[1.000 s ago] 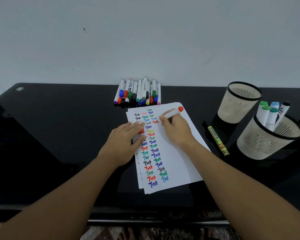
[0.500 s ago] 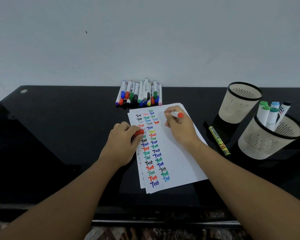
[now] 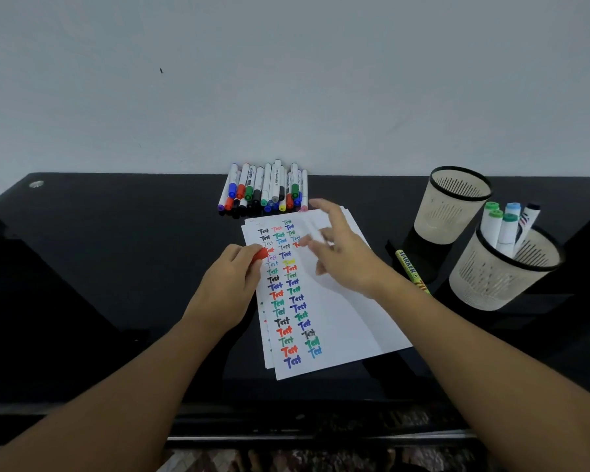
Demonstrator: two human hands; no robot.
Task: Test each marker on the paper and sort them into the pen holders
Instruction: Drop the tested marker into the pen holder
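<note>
Plainly, a red cap [image 3: 261, 254] is pinched in the left hand [image 3: 230, 284] at the paper's [image 3: 341, 321] left edge. Motion blur hides whether the right hand [image 3: 344, 257], over the sheet, still holds the marker. Untested markers [image 3: 264, 189] lie beyond; two pen holders [image 3: 453, 206] stand right on the black tabletop [image 3: 116, 267].

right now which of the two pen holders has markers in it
The nearer pen holder, at the table's right edge, holds several capped markers standing upright. The farther pen holder, closer to the wall, shows no markers.
</note>
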